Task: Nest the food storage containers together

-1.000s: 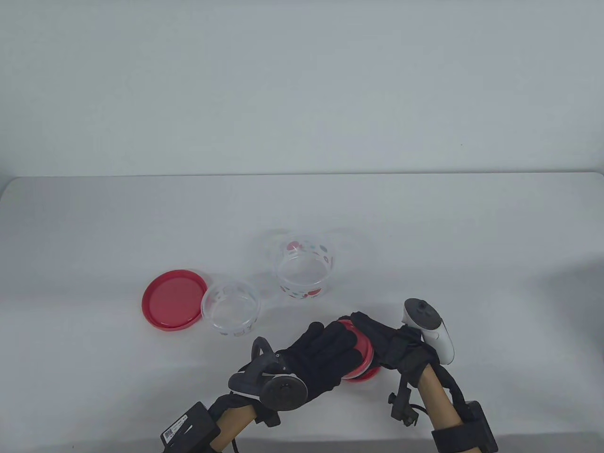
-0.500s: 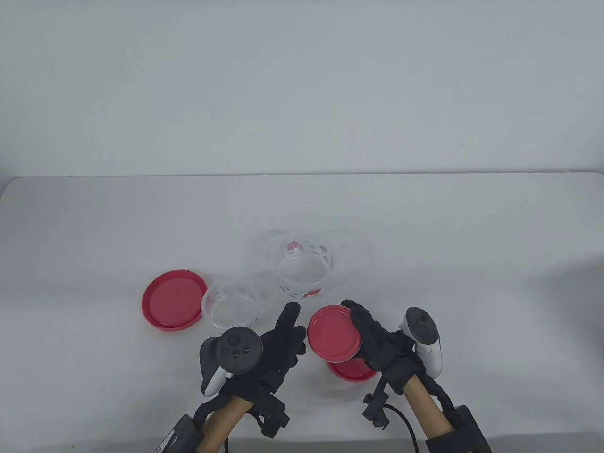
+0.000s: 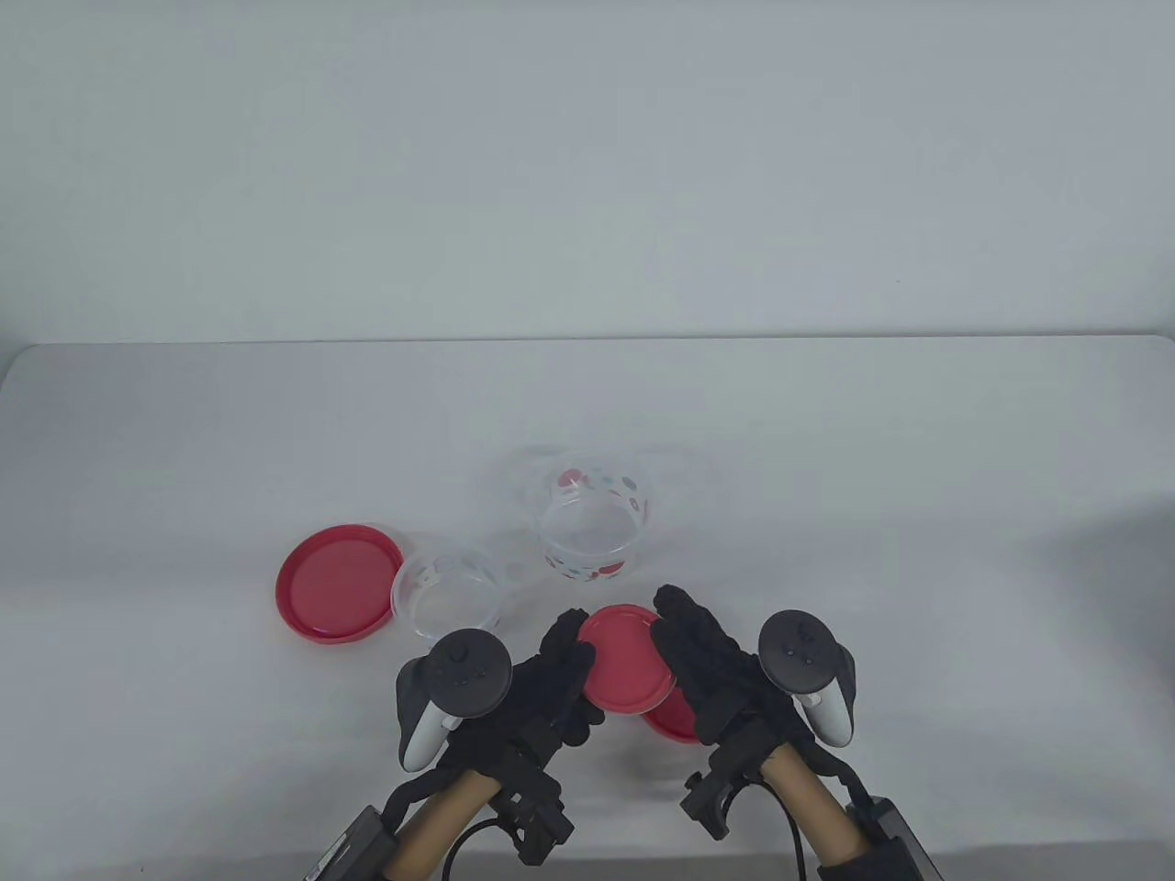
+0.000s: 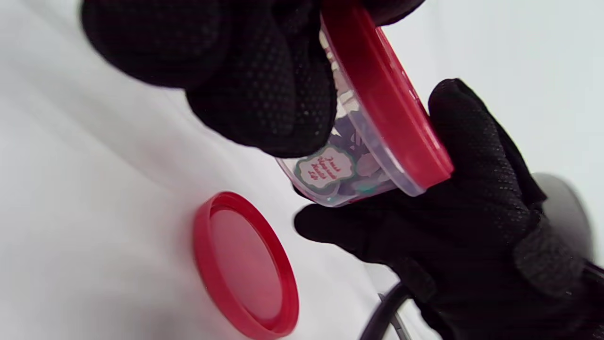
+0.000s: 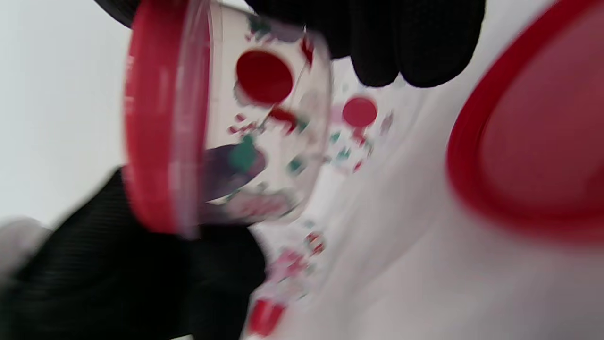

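A small clear container with a red lid [image 3: 622,657] is held just above the table's front edge, between both hands. My left hand [image 3: 567,647] grips its left side and my right hand [image 3: 677,626] grips its right side. In the left wrist view the lid [image 4: 384,106] sits on the printed clear body [image 4: 337,177], tilted, with my left fingers [image 4: 257,89] on the body. The right wrist view shows the same lid [image 5: 163,137], blurred, under my right fingers [image 5: 406,42]. Two open clear containers stand further back: a low one [image 3: 447,598] and a taller dotted one [image 3: 592,525].
A loose red lid [image 3: 677,723] lies on the table under my right hand; it also shows in the left wrist view [image 4: 245,264] and the right wrist view [image 5: 533,141]. A larger red lid [image 3: 336,584] lies beside the low container.
One second ago my left hand lay over the lidded container. It then pulled away open while the right hand held the container up. Now the left hand grips it again.
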